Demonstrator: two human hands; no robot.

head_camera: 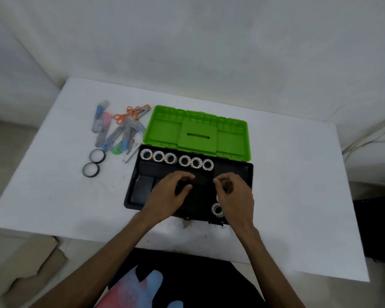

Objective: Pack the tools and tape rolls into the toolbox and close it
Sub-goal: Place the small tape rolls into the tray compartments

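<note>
Far left on the white table (276, 152): two black tape rolls (94, 162) are lying flat, one just in front of the other, well apart from the toolbox (131, 192). Behind them a pile of tools (118, 130) is sitting loose, with orange-handled scissors (123, 116) on top and a thin screwdriver (129, 152) at the pile's right edge, near the box corner.

Toolbox is sitting open mid-table, black base toward the person, green lid (197, 132) lying flat behind it. Six white tape rolls (176, 160) are standing in a row along the back channel of the base.

Left hand (171, 190) is hovering over the middle of the tray, fingers curled, tips down on the dark plastic; cannot tell if it is gripping anything.

Right hand (233, 192) is working over the right part of the tray, thumb and fingers bent together in a pinch; whatever sits between them is too dark to make out. One more white roll (217, 210) is lying in the front right of the base, just beside that wrist.
</note>
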